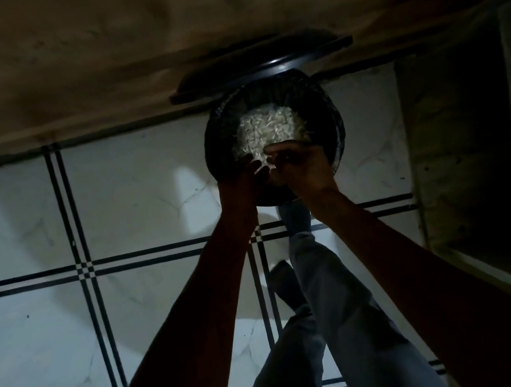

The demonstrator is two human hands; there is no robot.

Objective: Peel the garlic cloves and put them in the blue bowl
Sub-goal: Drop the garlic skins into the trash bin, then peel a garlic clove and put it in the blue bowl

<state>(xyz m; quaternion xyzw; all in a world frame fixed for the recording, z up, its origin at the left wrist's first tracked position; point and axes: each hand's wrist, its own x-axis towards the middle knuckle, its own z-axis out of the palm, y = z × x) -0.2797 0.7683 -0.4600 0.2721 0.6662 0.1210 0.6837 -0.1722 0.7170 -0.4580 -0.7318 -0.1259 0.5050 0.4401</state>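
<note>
the scene is dim. both bare forearms reach forward over a white tiled floor crossed by dark double lines. a round dark basket-like bowl sits ahead of the person, and a pale heap of garlic cloves and papery skins fills its middle. the left hand and the right hand meet at the near rim of that bowl, close together, fingers curled inward around a small pale piece held between them; the light is too low to tell whether it is a clove or loose skin, or which fingers actually pinch it. just beyond the bowl, a dark round plate or lid lies at the edge of a brown wooden surface that spans the top of the view. the person's legs in grey trousers stretch below the arms. a shadowed wooden cabinet stands at the right.
</note>
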